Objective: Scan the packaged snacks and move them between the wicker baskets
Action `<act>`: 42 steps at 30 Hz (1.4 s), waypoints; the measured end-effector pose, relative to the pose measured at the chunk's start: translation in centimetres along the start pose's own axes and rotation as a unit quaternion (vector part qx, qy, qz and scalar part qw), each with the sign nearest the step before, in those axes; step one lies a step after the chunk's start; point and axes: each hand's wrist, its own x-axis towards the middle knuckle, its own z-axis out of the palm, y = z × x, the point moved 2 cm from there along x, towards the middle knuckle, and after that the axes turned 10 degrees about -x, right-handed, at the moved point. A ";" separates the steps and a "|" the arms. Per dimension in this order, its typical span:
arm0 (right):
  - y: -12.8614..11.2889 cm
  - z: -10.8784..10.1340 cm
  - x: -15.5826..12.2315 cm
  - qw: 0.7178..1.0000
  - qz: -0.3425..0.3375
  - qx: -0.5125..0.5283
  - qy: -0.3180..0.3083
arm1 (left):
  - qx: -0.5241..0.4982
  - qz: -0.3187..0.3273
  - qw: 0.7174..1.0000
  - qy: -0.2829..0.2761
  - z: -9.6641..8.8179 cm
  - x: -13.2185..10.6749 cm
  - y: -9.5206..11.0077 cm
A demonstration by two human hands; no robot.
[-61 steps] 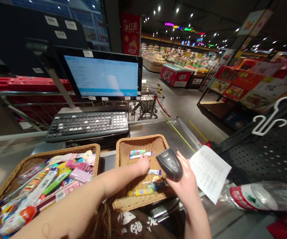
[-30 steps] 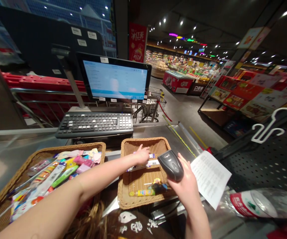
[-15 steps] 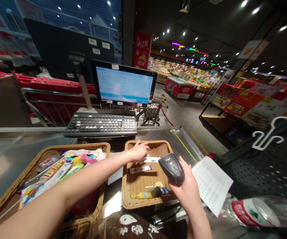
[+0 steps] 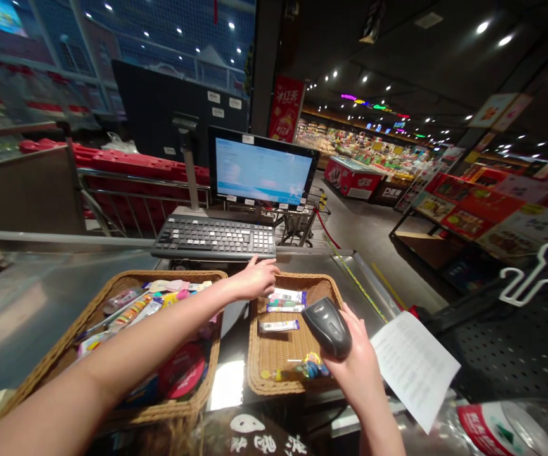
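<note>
My right hand [image 4: 356, 345] grips a black barcode scanner [image 4: 328, 326], held over the right side of a small wicker basket [image 4: 254, 354]. Inside that basket lie white-and-purple packets [image 4: 279, 326], a yellow tube [image 4: 286, 374] and a small flower-shaped item on a stick [image 4: 312, 359]. My left hand [image 4: 257, 279] hovers at the basket's far left corner, just in front of the keyboard [image 4: 216, 239]. Its fingers are stretched out, and I see nothing in them. Under my left forearm, a larger wicker basket [image 4: 221, 342] holds many small colourful packages [image 4: 135, 310], partly hidden by the arm.
A lit monitor [image 4: 264, 171] stands behind the keyboard, with a dark screen's back [image 4: 183, 107] beside it. To the right are a printed paper sheet [image 4: 416, 367], a large plastic bottle [image 4: 497, 430] and a white hanger [image 4: 533, 278]. Shopping carts [image 4: 297, 225] stand beyond the counter.
My left hand has drawn back from inside the small basket to its far left corner, uncovering packets there. The scanner stays in my right hand. The view has turned slightly left.
</note>
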 end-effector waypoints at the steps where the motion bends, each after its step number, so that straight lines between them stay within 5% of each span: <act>1: -0.4 0.1 0.1 1.000 -0.006 0.001 0.000 | 0.003 -0.002 1.000 0.005 -0.6 -0.5 0.0; 8: -3.6 0.7 0.6 0.999 -0.051 0.008 0.010 | 0.013 -0.039 0.999 0.033 -3.9 -4.3 -0.8; 18: -8.9 2.9 1.2 0.993 -0.106 0.021 -0.037 | 0.017 -0.100 0.991 0.082 -6.7 -10.6 -4.7; 31: -12.8 5.4 1.3 0.989 -0.138 0.012 -0.057 | 0.018 -0.128 0.985 0.112 -8.1 -16.0 -6.8; 42: -16.1 6.3 1.3 0.987 -0.147 0.040 -0.058 | 0.013 -0.175 0.979 0.108 -6.9 -20.7 -9.7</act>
